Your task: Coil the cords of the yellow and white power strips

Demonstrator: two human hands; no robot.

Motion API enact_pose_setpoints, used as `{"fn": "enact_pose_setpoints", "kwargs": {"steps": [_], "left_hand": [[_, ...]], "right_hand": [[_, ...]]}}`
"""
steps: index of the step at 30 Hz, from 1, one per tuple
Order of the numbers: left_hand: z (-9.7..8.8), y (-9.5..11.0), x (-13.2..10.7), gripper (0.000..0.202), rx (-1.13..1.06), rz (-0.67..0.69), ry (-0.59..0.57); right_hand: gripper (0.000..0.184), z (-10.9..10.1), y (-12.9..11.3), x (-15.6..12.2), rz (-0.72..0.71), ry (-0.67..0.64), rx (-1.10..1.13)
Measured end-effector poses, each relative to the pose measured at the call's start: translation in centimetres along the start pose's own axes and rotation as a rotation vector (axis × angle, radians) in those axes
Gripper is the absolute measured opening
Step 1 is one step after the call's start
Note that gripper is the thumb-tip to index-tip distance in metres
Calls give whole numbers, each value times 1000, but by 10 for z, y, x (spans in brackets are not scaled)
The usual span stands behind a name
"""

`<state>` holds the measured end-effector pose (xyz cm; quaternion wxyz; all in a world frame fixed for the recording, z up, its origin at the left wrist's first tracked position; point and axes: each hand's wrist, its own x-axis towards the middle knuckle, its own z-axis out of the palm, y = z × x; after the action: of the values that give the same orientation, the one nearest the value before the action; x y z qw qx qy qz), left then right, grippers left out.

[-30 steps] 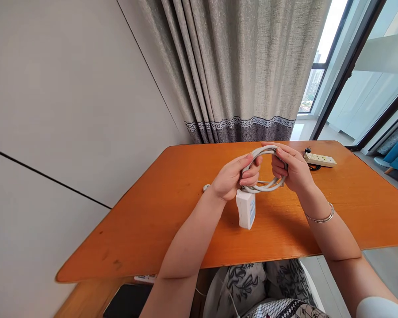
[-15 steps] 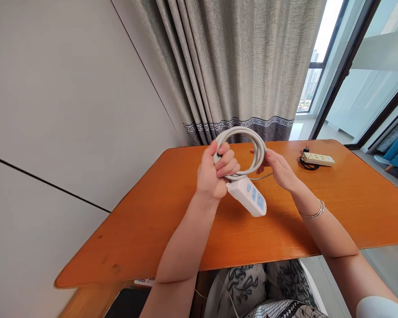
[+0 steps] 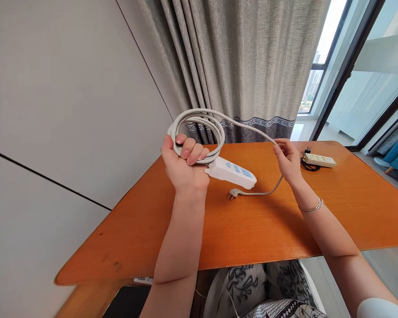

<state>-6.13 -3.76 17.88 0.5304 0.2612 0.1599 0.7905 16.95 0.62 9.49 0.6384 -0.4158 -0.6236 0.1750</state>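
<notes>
"What is the left hand (image 3: pixel 187 163) doing?"
"Its fingers are curled around the lower left of a coiled white cable (image 3: pixel 223 137), palm up."

"And the white power strip (image 3: pixel 232 172) with blue sockets?"
"Just right of that hand, above the wooden table (image 3: pixel 135 229), tilted with its far end lower and to the right."

"The right hand (image 3: pixel 285 154)?"
"Pinching a single stretch of the cable, drawn out from the coil. Below the pinch, the cable bends back left to a plug (image 3: pixel 235 193), near the strip; whether that touches the table, I can't tell."

"Anything else there?"
"A cream power strip (image 3: pixel 320 160) at far right, beside its black cord (image 3: pixel 310 167)."
</notes>
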Motion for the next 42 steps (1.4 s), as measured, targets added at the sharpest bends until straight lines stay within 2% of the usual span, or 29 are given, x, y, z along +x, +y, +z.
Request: {"fn": "enact_pose_setpoints", "kwargs": {"steps": [3,8,14,19,23,28,33,37,39,42], "left_hand": [[2,-6,-4,38,81,80,-12],[-7,-13,-3,45,280,210,-173],[-1,-32,-10,45,361,303,-129],[-6,-49,-13,42,466,277,-251],[-11,-53,-14,45,575,217,-386],[-12,-54,-17,47,696,161,-594],[-18,-52,-15,50,869,87,-794],[-19,-53,-15,52,956,-118,-901],[-18,-55,-16,54,898,-267,-938],[-17,-55,-19,52,768,-419,-992]], "right_hand": [[26,-7,-8,-1,-55,-112,-326],[38,-3,-39,-16,-55,-447,-780],[43,6,-81,-36,-73,-752,-980],[42,4,-93,-44,-228,-856,-1044],[37,-3,-89,-46,-442,-797,-973],[29,-9,-82,-46,-707,-590,-787],[27,-10,-83,-44,-916,-386,-775],[37,-18,-84,-37,-935,-217,-775],[40,-23,-83,-32,-889,-155,-777],[38,-27,-79,-25,-809,-141,-758]]}}
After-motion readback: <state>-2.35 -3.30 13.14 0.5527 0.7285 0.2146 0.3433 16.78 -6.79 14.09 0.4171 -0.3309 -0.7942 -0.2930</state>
